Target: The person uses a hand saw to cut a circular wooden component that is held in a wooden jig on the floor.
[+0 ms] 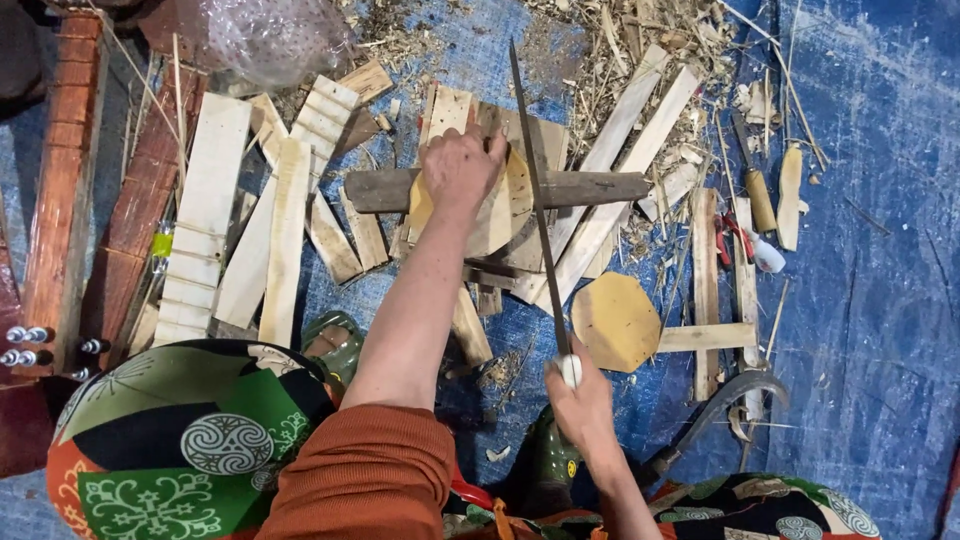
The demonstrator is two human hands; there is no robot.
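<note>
My left hand (458, 168) presses down on a rounded, pale wooden piece (505, 205) that rests on a dark wooden block (590, 188). My right hand (582, 400) grips the white handle end of a long, thin blade (535, 190), which runs away from me along the right edge of the wooden piece. A flat, many-sided wooden piece (615, 320) lies on the blue tarp just right of the blade.
Several pale wood slats (285, 240) lie at left, more slats and shavings at upper right (640, 110). A wooden-handled tool (758, 195), red-handled pliers (732, 238), a curved sickle (730, 395), reddish planks (70, 170) and a plastic bag (270, 35) surround me on the blue tarp (880, 250).
</note>
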